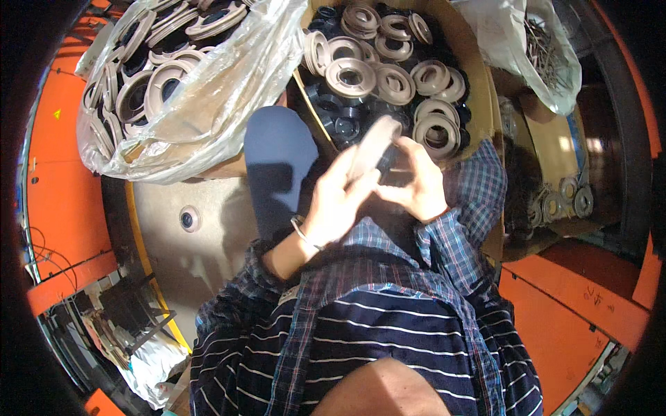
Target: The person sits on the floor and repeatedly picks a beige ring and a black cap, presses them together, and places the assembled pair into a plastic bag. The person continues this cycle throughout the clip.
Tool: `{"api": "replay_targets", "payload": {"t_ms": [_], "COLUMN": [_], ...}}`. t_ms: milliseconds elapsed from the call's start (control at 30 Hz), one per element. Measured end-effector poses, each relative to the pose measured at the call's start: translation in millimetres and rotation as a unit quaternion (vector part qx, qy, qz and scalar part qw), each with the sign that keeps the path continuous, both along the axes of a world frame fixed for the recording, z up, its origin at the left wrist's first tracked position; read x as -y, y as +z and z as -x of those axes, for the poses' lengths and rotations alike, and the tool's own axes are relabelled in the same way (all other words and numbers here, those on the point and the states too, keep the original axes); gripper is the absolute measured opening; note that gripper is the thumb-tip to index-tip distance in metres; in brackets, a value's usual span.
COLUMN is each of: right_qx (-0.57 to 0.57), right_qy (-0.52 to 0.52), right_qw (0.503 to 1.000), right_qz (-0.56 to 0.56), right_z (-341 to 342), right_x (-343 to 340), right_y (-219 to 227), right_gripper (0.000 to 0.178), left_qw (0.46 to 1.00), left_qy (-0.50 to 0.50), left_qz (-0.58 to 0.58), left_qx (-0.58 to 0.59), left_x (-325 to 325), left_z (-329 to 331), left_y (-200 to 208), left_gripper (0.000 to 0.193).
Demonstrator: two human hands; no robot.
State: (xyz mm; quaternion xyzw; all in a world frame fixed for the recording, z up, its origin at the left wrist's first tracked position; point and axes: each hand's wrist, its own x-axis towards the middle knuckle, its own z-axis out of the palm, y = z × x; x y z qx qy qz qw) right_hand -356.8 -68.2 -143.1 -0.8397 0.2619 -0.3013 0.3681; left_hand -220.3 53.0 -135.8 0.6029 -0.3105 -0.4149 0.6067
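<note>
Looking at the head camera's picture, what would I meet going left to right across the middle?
Orange cabinet → small round part lying on the floor → left hand, gripping a beige ring → right hand → a few loose rings.

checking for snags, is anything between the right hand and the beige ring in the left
A dark part sits between the beige ring and the right hand; blur hides whether it is attached to the ring.

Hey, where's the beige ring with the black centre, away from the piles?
In the head view, the beige ring with the black centre lies at left on the pale floor, below the big clear plastic bag at upper left.
</note>
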Motion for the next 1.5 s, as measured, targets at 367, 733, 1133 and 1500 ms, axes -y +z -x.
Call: {"api": "replay_targets", "payload": {"t_ms": [367,733,1133,1500], "right_qx": [0.136,-0.090,-0.199,-0.146], "right_qy": [0.027,-0.013,0.250,0.272], "right_qw": [0.774,0.991,0.940,0.941], "right_qz": [-0.618,-0.100,0.122,0.135], "right_z": [-8.8,-22.1,-3.0,-10.9], "right_x": [-10.5,-10.4,16.5,30.7], "right_y": [-19.1,-11.0,3.3,6.6], "right_gripper": [0.055,0.050,0.070,0.066], "left_qw": [0.945,0.981,0.897,0.927], "left_qy": [-0.078,0.094,-0.047,0.002], "left_qz": [0.178,-0.021,0.027,-0.002], "left_qx": [0.263,-0.171,-0.438,-0.376], "left_x": [-7.2,5.6,0.1,-0.3], "left_z": [-9.5,4.4,-17.0,-12.7], "left_y": [-14.4,-23.9,-43.9,-35.7], "left_gripper": [0.061,0.034,0.030,0.031]}}
